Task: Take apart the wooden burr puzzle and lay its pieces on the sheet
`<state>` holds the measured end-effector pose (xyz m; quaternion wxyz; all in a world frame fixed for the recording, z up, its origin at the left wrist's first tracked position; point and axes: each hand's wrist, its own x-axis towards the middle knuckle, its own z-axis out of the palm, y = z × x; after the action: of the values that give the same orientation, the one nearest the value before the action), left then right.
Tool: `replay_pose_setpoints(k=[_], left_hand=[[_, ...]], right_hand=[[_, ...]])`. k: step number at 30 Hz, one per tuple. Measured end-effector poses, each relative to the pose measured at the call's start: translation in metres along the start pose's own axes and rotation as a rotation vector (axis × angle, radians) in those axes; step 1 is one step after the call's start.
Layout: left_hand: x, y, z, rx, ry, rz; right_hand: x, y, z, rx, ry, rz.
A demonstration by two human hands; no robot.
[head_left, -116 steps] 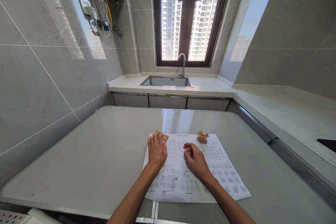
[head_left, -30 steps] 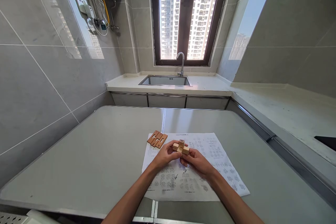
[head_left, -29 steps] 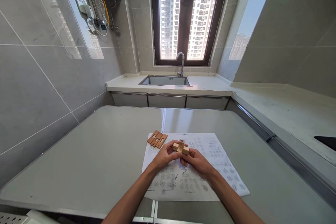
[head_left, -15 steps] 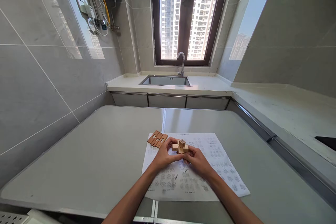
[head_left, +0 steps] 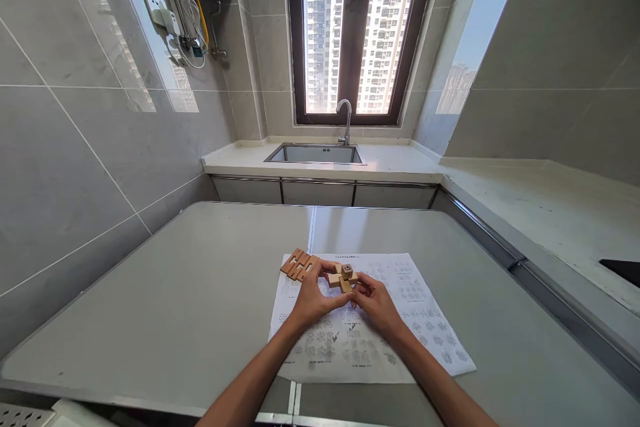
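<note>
Grey laminate covers the tabletop (head_left: 165, 293), which is split by a seam down its middle, and on it lies a printed instruction sheet (head_left: 400, 333) covered with small diagrams. Over the sheet's upper half, both hands meet around a wooden cross-shaped puzzle (head_left: 344, 276), lifted just clear of the paper. The left hand (head_left: 313, 297) pinches the puzzle's left arm; the right hand (head_left: 376, 300) closes on its right side from below. Both are clamped on the same piece, fingertips nearly touching each other.

To the left, at the sheet's top corner, 3 or so notched wooden sticks (head_left: 299, 264) lie side by side, near the left hand's knuckles but apart from them.

My worry is the grip: the puzzle looks only partly interlocked, so a twist from either hand could let a bar slide out and drop onto the paper. The loose sticks sit close enough that a sweeping wrist might nudge them off the sheet. The paper itself is unweighted and could skid under a resting forearm.
</note>
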<state>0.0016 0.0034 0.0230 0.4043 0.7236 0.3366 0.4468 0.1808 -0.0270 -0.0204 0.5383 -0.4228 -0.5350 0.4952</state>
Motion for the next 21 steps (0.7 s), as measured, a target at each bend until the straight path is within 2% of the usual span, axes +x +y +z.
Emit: replay_pose_setpoints(k=[8, 14, 21], left_hand=[[0.000, -0.004, 0.001, -0.019, 0.003, -0.006], [0.000, -0.004, 0.002, -0.012, 0.029, -0.039], [0.000, -0.010, 0.002, -0.024, 0.040, -0.048]], right_hand=[[-0.001, -0.006, 0.000, -0.009, -0.032, 0.000], [-0.003, -0.010, 0.001, -0.080, 0.024, -0.006], [-0.003, -0.013, 0.003, -0.041, 0.031, 0.019]])
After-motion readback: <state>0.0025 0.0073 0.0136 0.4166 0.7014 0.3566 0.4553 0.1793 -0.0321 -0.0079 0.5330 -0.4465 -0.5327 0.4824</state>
